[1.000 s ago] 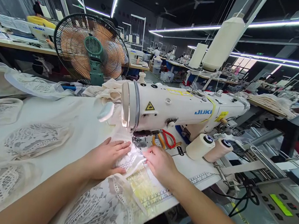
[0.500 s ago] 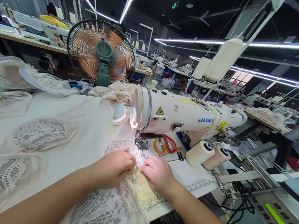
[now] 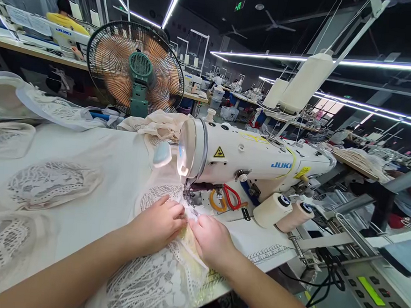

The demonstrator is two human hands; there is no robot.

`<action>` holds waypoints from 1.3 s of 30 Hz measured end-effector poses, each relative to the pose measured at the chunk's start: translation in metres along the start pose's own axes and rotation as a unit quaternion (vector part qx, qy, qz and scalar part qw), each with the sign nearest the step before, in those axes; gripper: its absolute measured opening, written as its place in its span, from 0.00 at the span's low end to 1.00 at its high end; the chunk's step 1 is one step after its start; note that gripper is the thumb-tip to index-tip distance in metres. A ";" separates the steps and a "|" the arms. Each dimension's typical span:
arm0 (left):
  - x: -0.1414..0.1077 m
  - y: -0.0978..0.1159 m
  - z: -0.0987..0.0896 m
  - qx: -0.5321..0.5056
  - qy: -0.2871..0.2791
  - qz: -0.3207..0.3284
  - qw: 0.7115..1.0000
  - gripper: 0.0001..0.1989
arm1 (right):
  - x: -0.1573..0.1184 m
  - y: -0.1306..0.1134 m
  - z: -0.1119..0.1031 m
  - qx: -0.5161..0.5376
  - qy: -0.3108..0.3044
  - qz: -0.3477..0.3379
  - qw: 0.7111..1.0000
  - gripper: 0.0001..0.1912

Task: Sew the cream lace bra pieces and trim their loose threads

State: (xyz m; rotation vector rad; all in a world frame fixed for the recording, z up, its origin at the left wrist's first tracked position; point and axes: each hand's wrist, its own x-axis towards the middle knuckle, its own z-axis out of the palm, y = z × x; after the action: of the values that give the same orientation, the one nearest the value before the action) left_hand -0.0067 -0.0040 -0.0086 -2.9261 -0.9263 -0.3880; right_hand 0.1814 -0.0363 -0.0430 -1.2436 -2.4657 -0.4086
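Observation:
A white JUKI sewing machine (image 3: 227, 151) stands ahead of me, its needle area lit. White lace fabric (image 3: 147, 281) runs from under the presser foot toward me and spreads over the table's front. My left hand (image 3: 163, 226) pinches the fabric just left of the foot, fingers bent over its edge. Close beside it, my right hand (image 3: 211, 239) grips the same fabric edge between thumb and curled fingers. Both hands are a short way in front of the needle. The fabric inside the fingers is mostly hidden.
On the machine bed lie snips with red and orange handles (image 3: 231, 196) and a black blade (image 3: 246, 214). Two thread cones (image 3: 274, 210) stand to the right. Lace pieces (image 3: 48, 183) cover the left of the table. Behind is a large fan (image 3: 137, 69); a control panel (image 3: 372, 290) sits lower right.
The lace in front of me has shifted right, covering more of the printed ruler. My right hand has moved slightly down and left with the edge. The whole view has shifted a little.

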 end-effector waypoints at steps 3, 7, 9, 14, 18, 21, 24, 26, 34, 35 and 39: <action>0.004 -0.002 -0.004 0.032 -0.063 -0.010 0.997 0.13 | 0.000 0.000 0.004 -0.002 -0.012 0.003 1.000 0.19; 0.007 -0.006 -0.006 0.044 -0.078 -0.026 0.996 0.15 | 0.000 0.001 0.006 -0.002 -0.029 0.007 1.000 0.20; 0.008 -0.008 -0.006 0.055 -0.077 -0.040 0.995 0.15 | -0.001 0.001 0.006 -0.002 -0.034 0.011 0.999 0.19; 0.008 -0.012 -0.004 0.082 -0.068 -0.069 0.992 0.14 | -0.003 0.002 0.005 0.001 -0.023 0.006 1.000 0.20; 0.006 -0.016 -0.002 0.073 -0.045 -0.097 0.992 0.14 | -0.003 0.002 0.005 0.009 0.005 0.008 1.000 0.20; 0.006 -0.019 0.001 0.055 -0.039 -0.125 0.990 0.16 | -0.003 0.002 0.005 0.014 0.021 0.009 1.000 0.20; 0.006 -0.022 0.004 0.044 -0.038 -0.158 0.986 0.17 | -0.004 0.001 0.005 0.023 0.025 0.009 0.999 0.20; 0.006 -0.023 0.007 0.045 -0.030 -0.174 0.983 0.18 | -0.005 0.001 0.005 0.027 0.024 0.008 0.999 0.20; 0.006 -0.019 -0.004 0.004 0.025 -0.129 0.991 0.17 | -0.003 0.003 -0.006 0.125 -0.006 0.051 0.991 0.15; 0.005 -0.016 -0.007 -0.027 0.025 -0.100 0.994 0.17 | -0.003 0.002 -0.011 0.166 -0.017 0.064 0.984 0.15; 0.003 -0.004 -0.010 -0.112 -0.010 -0.039 0.993 0.06 | -0.005 -0.006 -0.027 0.307 -0.098 0.083 0.943 0.10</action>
State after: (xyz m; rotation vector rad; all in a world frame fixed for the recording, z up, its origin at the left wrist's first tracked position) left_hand -0.0084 -0.0002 0.0016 -3.1056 -1.0696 -0.4985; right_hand 0.1840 -0.0539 -0.0211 -1.2318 -2.3307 0.5197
